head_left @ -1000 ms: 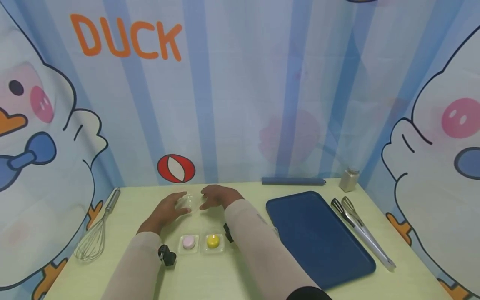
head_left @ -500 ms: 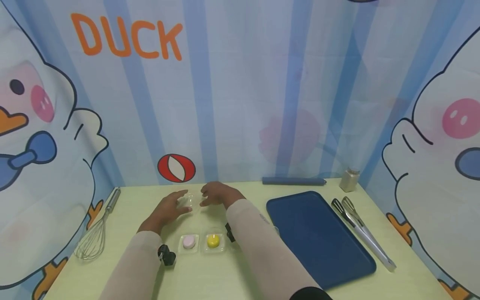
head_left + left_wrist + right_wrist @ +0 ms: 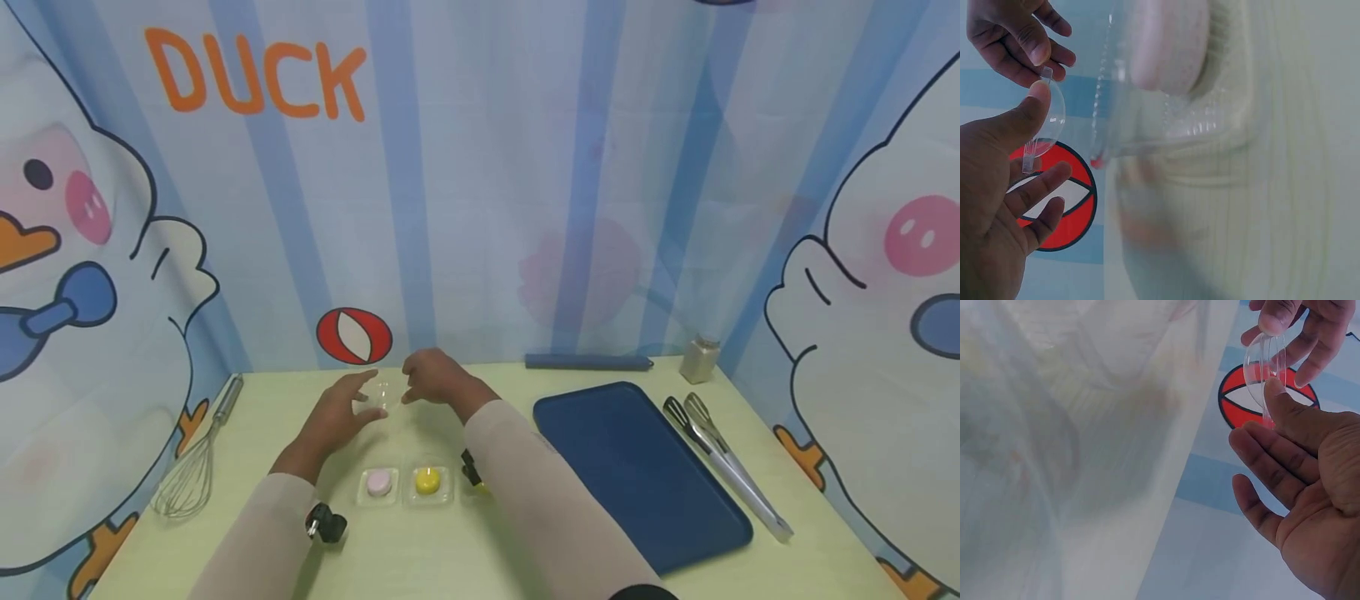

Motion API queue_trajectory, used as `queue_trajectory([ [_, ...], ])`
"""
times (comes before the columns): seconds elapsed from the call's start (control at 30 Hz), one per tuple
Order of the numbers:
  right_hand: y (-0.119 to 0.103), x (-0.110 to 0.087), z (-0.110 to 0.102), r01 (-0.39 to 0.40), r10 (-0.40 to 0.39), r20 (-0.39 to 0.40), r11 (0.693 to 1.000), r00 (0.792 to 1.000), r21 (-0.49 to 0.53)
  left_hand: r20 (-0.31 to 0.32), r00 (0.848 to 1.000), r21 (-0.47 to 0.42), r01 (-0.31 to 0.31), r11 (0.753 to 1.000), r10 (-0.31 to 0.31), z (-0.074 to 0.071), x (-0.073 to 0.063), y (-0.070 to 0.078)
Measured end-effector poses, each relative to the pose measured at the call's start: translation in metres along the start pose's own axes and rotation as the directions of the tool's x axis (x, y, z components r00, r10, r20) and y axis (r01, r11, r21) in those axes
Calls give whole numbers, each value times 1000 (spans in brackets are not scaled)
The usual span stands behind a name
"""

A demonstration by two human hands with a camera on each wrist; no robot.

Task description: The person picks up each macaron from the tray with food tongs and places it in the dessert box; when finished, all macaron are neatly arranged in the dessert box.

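Note:
Between my hands, above the table's far part, is a thin clear plastic piece with a domed middle and flat edge point(image 3: 383, 394), like a small container lid. My left hand point(image 3: 337, 421) pinches one edge between thumb and fingers, as the left wrist view shows. The opposite edge is pinched by my right hand point(image 3: 1310, 469), its other fingers spread. Nearer me on the table, two small clear containers stand side by side, one with a round pink piece point(image 3: 378, 482), the other with a round yellow piece point(image 3: 427, 480). Something yellow point(image 3: 483, 488) peeks out beside the right sleeve, mostly hidden.
A dark blue tray point(image 3: 637, 483) lies at the right, with metal tongs point(image 3: 727, 467) beyond its right side. A whisk point(image 3: 191, 467) lies at the left edge. A dark blue rod point(image 3: 588, 362) and a small shaker jar point(image 3: 701, 360) are at the back, before the curtain.
Both hands have risen slightly with the clear plastic piece. My right forearm has shifted a little to the right, uncovering part of something yellow. The containers have stayed put.

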State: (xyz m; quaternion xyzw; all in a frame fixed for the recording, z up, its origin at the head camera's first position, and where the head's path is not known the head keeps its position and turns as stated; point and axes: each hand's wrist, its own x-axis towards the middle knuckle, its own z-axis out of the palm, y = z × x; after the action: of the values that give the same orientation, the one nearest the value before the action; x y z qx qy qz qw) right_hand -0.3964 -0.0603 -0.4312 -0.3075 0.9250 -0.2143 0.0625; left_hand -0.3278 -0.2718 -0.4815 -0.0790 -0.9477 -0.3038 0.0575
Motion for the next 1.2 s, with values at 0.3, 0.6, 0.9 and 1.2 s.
queue_trajectory([
  [0.3,-2,-22,-18,30,-21,-61,987,998,158,-67,996,-53,-65,996,61,-1,-14,13],
  [0.6,4,-43,-24,105,-78,-106,955,991,276,-153,982,-72,-123,990,111,-1,-32,33],
  [0.9,6,-70,-22,143,-87,-162,914,983,380,-199,962,-78,-206,975,187,-1,-48,50],
  [1.2,5,-86,-7,139,-76,-160,889,984,436,-189,961,-40,-215,976,204,4,-62,54],
])
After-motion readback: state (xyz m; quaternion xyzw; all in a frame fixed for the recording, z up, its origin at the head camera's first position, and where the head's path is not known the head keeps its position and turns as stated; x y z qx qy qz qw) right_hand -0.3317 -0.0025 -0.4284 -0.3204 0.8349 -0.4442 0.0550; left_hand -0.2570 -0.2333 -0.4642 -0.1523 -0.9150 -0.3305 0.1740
